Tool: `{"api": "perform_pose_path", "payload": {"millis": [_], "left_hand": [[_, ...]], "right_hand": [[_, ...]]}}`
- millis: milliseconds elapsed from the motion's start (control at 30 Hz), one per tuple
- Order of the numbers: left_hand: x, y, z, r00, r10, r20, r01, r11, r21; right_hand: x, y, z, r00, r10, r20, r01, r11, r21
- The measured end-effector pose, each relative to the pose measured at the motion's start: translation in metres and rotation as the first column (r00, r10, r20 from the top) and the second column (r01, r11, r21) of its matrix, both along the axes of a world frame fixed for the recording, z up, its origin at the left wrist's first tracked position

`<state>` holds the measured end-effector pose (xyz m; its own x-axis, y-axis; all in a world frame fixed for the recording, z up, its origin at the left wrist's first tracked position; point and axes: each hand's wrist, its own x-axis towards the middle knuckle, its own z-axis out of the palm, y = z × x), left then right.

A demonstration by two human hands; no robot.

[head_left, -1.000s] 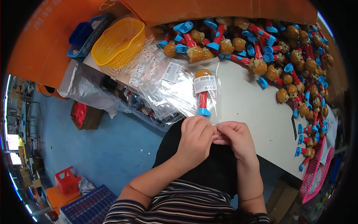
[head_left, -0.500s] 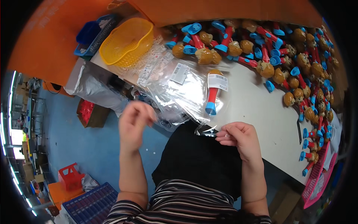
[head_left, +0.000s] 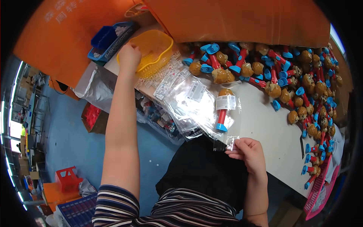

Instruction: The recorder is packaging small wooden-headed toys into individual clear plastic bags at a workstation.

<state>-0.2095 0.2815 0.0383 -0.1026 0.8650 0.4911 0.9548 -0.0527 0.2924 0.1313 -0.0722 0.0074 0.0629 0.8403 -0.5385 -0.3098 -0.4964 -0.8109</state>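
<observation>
Left hand [head_left: 129, 56] stretched far out to the yellow basket [head_left: 153, 51] at the back-left corner of the counter [head_left: 264, 128], fingers dipped over its rim and curled; whether anything is pinched there cannot be told, the fingertips being hidden inside. Right hand [head_left: 247, 151] close to the body at the counter's near edge, thumb and fingers closed on the lower end of a clear plastic bag [head_left: 228, 142]. Inside that bag, just beyond the hand, a toy [head_left: 223, 109] with a brown head, red stem and blue foot, lying flat with a white label across it. Bag likely thin, light, slippery and crinkly, apt to slide or fold under its own load; toy probably hard, light plastic, not fragile. Best grip judged to be at the open mouth of the film, pinched flat, or around the red stem through the film. Stack of empty clear bags [head_left: 189, 102] beside it, overlapping, edges hard to separate by eye. Heap of like toys [head_left: 298, 79] along the back and right, bent by the lens toward the rim. Blue tray [head_left: 109, 39] contents too small to make out.
</observation>
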Motion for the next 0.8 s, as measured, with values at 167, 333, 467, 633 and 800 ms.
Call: {"api": "perform_pose_path", "payload": {"millis": [167, 333, 467, 633, 800], "left_hand": [[0.070, -0.135, 0.008, 0.806, -0.574, 0.144, 0.448, 0.751, 0.485], [0.103, -0.253, -0.034, 0.408, -0.892, 0.196, 0.911, 0.410, -0.028], [0.118, -0.273, -0.053, 0.399, -0.891, 0.219, 0.913, 0.407, -0.007], [0.137, -0.281, -0.072, 0.429, -0.886, 0.172, 0.889, 0.448, 0.090], [0.140, -0.284, -0.067, 0.377, -0.895, 0.238, 0.905, 0.410, 0.112]], "right_hand": [[0.004, -0.006, 0.001, 0.997, -0.025, 0.077, 0.024, 1.000, 0.015], [0.020, -0.018, 0.002, 0.814, -0.119, 0.568, -0.092, 0.940, 0.328], [0.034, -0.009, 0.006, 0.231, -0.348, 0.908, -0.573, 0.706, 0.416], [0.036, 0.017, 0.003, 0.155, -0.511, 0.846, -0.844, 0.377, 0.382], [0.039, 0.025, 0.011, 0.155, -0.372, 0.915, -0.887, 0.355, 0.295]]}}
